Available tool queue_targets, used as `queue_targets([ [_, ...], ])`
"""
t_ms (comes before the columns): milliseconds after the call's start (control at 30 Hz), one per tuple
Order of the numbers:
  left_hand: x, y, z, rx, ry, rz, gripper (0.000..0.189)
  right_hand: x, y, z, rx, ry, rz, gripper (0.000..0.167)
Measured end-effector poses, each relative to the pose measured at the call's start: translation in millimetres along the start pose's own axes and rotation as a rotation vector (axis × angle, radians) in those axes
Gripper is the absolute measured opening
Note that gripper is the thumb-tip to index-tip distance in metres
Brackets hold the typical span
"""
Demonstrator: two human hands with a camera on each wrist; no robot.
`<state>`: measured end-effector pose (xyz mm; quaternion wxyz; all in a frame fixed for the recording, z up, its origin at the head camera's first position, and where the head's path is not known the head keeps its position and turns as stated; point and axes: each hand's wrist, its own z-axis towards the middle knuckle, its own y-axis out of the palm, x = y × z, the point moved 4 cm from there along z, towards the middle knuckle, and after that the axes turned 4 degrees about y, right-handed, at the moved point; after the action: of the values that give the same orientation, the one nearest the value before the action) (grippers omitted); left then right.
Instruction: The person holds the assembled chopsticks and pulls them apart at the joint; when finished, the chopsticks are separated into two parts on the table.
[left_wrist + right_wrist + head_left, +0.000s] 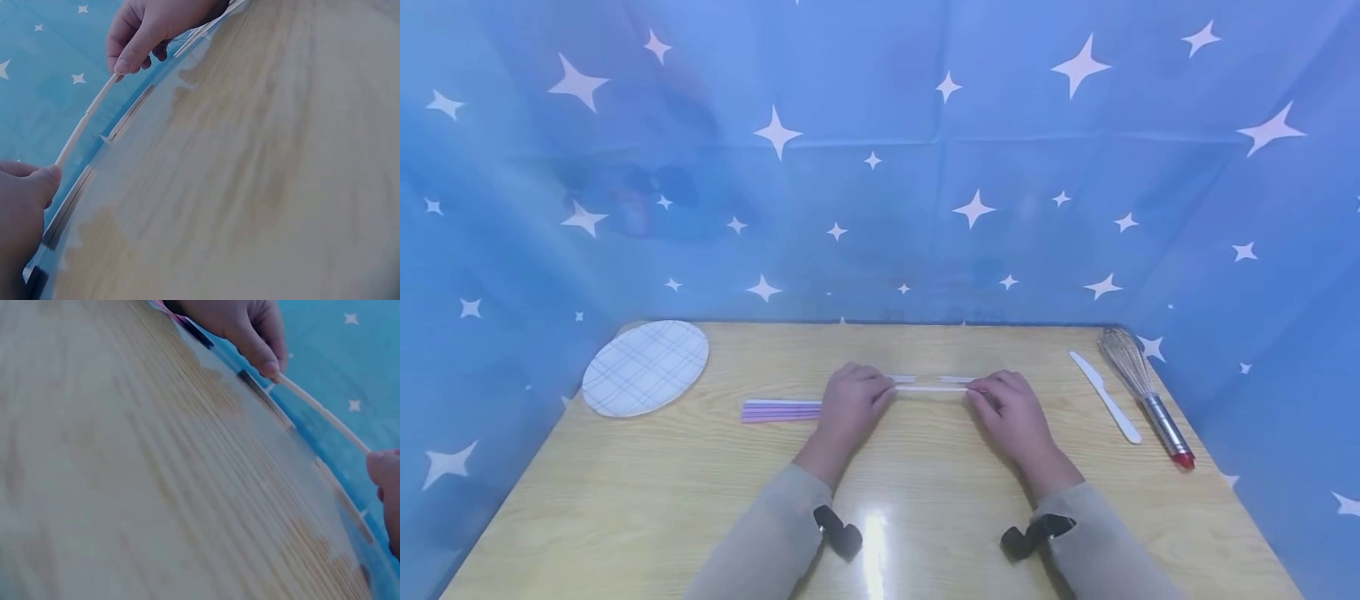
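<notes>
As the left hand (850,398) and right hand (1011,410) each pinch an end of a slender white stick (931,389) toward the tabletop's (917,467) far edge, the step looks like parting it, next demanding evenly matched grips.

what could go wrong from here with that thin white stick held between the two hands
The thin white stick, pinched by the left hand and right hand, might snap or part: the left wrist view shows a small notch or kink along it.

The left hand could nudge the purple strips, since it overlaps their right end in the head view.
</notes>
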<state>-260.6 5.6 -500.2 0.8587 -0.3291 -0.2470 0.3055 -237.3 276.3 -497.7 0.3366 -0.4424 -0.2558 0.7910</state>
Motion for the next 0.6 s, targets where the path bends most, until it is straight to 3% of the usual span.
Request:
queue_targets([
  [200,1.3,1.2,3.7,-0.035,-0.055,0.015,0.012,3.4,0.4,2.6,-0.010,-0.005,0.029,0.007],
  [367,3.3,0.1,3.0,-0.025,-0.069,-0.023,0.012,5.1,2.2,1.4,-0.017,0.000,0.039,0.008],
  [600,3.1,2.9,5.0,-0.077,-0.126,-0.061,0.013,4.5,-0.6,1.8,0.012,-0.063,0.046,0.012],
])
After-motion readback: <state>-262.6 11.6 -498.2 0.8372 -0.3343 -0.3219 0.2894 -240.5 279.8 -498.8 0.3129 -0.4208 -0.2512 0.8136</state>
